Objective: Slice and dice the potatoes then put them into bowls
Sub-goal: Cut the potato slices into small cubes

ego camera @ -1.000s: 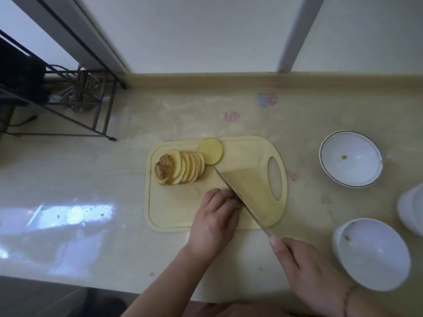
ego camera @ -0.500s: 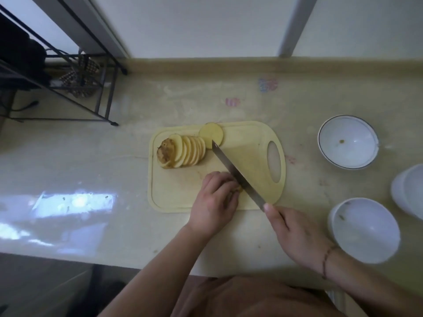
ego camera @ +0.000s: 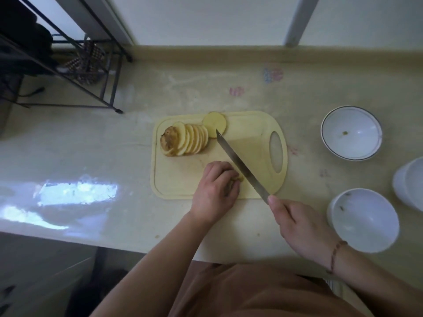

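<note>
Yellow cutting board (ego camera: 249,133): our left hand (ego camera: 215,191) pinches a potato piece (ego camera: 238,177) at its near edge, our right hand (ego camera: 299,223) clamps the knife (ego camera: 241,167) just beside it. Potato slices (ego camera: 187,140) fan along its far edge; white bowls (ego camera: 351,133) sit right of it.

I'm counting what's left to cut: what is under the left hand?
A bit of potato peeks out by the fingertips of the left hand, beside the knife. The rest is covered.

I observe my left hand (ego camera: 215,191) at frame centre, fingers curled downward. My right hand (ego camera: 302,227), lower right, grips a handle, index finger extended; a thin bracelet circles that wrist.
</note>
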The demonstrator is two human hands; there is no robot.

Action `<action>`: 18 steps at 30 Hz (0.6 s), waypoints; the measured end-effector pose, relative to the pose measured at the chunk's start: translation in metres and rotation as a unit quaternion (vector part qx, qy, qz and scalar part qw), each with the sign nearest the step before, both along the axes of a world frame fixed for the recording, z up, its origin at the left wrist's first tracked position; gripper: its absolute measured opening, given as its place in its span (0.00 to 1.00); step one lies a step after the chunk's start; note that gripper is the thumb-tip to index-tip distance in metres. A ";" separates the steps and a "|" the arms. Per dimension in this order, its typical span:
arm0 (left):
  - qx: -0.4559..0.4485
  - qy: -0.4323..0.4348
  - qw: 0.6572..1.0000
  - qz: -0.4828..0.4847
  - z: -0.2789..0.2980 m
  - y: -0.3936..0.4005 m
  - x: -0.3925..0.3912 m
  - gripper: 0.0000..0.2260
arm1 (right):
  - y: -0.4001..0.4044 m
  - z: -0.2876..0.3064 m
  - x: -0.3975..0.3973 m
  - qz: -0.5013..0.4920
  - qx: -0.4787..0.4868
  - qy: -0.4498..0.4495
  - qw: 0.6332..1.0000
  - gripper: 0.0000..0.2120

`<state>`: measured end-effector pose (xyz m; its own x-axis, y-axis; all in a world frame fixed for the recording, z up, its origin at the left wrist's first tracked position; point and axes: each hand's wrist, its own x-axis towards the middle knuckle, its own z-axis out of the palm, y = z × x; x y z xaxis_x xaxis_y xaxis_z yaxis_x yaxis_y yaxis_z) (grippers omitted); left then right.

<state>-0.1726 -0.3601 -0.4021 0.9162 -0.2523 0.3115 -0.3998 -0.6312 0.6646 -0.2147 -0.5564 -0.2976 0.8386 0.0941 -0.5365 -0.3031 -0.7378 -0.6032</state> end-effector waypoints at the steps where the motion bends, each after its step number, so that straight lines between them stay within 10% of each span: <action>1: 0.001 0.000 1.000 0.000 0.000 0.000 0.000 0.06 | 0.000 0.001 -0.001 0.003 -0.001 0.003 1.000 0.29; 18: -0.006 0.000 1.000 -0.010 -0.002 -0.002 0.002 0.06 | 0.010 -0.012 -0.007 0.016 0.000 0.002 1.000 0.28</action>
